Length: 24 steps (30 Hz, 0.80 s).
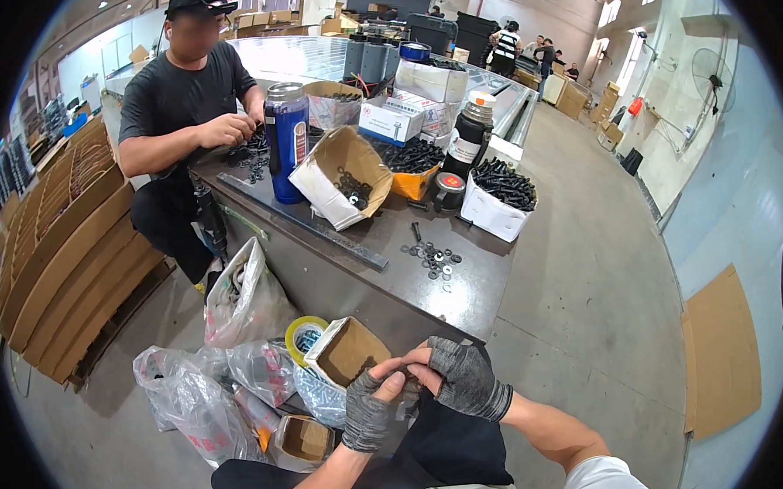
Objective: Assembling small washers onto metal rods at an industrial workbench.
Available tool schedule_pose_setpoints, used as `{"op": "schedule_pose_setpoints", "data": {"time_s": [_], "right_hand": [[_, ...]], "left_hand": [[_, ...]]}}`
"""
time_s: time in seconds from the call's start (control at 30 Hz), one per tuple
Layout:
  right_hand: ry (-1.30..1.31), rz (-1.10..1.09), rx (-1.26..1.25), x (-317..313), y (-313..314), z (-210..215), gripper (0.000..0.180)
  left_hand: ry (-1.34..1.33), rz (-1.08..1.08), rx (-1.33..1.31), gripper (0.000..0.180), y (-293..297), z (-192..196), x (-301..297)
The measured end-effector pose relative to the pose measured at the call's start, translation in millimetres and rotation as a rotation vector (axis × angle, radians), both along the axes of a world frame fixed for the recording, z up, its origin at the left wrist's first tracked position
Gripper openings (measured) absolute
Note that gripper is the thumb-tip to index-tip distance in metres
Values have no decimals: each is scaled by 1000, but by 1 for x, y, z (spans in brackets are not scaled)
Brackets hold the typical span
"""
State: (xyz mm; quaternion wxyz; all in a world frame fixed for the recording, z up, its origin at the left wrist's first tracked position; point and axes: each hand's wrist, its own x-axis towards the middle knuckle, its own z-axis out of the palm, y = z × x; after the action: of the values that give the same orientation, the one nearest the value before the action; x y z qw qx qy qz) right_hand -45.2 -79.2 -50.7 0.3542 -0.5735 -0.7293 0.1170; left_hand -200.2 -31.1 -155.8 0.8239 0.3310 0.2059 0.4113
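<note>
Both my hands wear grey fingerless gloves and meet above my lap, just below the table's near corner. My left hand is closed, its thumb and fingers pressed together beside the right fingertips. My right hand is pinched too, against the left. Whatever small dark thing lies between the fingertips is too small to make out. Right behind my left hand stands an open cardboard box with a few dark bits inside. On the table, dark washers lie scattered beside a black bolt.
A tipped carton of washers, a blue tumbler, a black thermos and a white box of black bolts crowd the table. Plastic bags and yellow tape sit below. A person handles parts opposite.
</note>
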Motion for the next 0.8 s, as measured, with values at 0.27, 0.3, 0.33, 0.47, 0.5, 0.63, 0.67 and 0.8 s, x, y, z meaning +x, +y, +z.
{"op": "schedule_pose_setpoints", "data": {"time_s": [0.27, 0.3, 0.33, 0.47, 0.5, 0.63, 0.67, 0.8], "right_hand": [[-455, -206, 235, 74, 29, 14, 31], [-457, -202, 236, 83, 29, 13, 31], [-491, -181, 180, 91, 29, 11, 33], [-498, -110, 54, 103, 31, 6, 34], [-438, -89, 30, 103, 30, 6, 33], [-544, -87, 24, 89, 19, 11, 34], [-567, -108, 41, 85, 13, 9, 35], [-545, -145, 67, 85, 2, 2, 42]], "left_hand": [[90, 61, 38, 28, 7, -10, -3], [84, 49, 28, 28, 6, -10, -3], [79, 38, 18, 28, 6, -10, -2], [85, -18, -25, 28, 7, -11, -2], [81, -29, -42, 28, 7, -11, -1], [97, -30, -50, 28, 8, -13, -3], [97, -30, -52, 28, 7, -12, -2], [91, -32, -42, 29, 6, -9, 2]]}}
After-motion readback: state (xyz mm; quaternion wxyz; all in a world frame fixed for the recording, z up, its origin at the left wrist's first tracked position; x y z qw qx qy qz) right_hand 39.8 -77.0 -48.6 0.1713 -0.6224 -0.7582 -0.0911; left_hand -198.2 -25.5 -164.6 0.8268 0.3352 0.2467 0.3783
